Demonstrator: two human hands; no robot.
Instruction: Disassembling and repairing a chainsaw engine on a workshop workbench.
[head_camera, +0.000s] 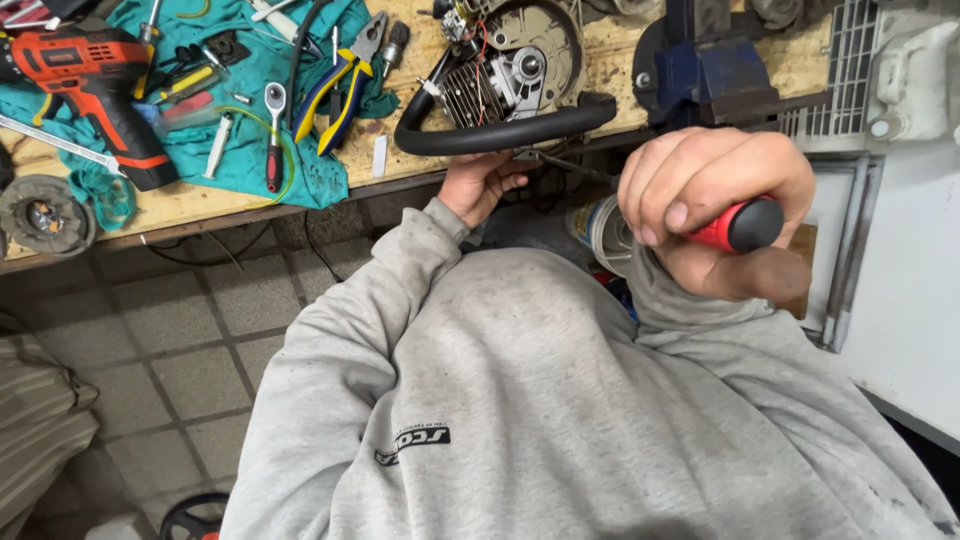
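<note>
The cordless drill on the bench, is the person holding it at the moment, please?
No, the cordless drill lies untouched on the teal cloth, while the right hand grips a red-handled screwdriver.

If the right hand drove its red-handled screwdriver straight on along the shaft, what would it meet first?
Probably the underside of the partly stripped small engine with its black loop handle, where the left hand steadies it. The right hand aims the screwdriver there; depth is unclear.

Small black-and-white label (412, 441) printed on grey sweatshirt (560, 400) front, near centre-left; no packages, signs or screens seen.
</note>
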